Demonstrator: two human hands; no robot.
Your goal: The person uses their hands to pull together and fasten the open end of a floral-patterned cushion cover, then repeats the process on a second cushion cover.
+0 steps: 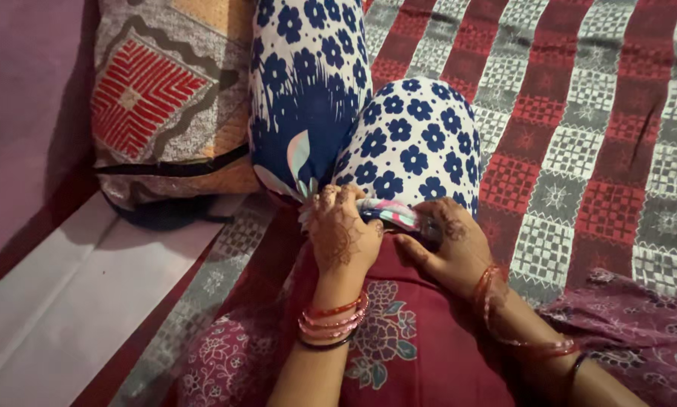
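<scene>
A long bolster pillow [410, 139] in a white cover with dark blue flowers lies on the bed in front of me. Its near end is gathered into a striped pink, white and blue hem [390, 213]. My left hand [341, 234], with henna patterns and red bangles on the wrist, grips the gathered fabric from the left. My right hand [448, 245], also bangled, holds the same hem from the right. Both hands sit just above my lap, which is covered in maroon floral cloth [399, 339].
A second pillow [304, 83] with a darker blue flowered cover lies beside the bolster. A cushion [165, 98] with red and orange geometric patterns leans at the far left against a purple wall [22, 113]. A red and grey checked bedsheet [580, 136] covers the bed.
</scene>
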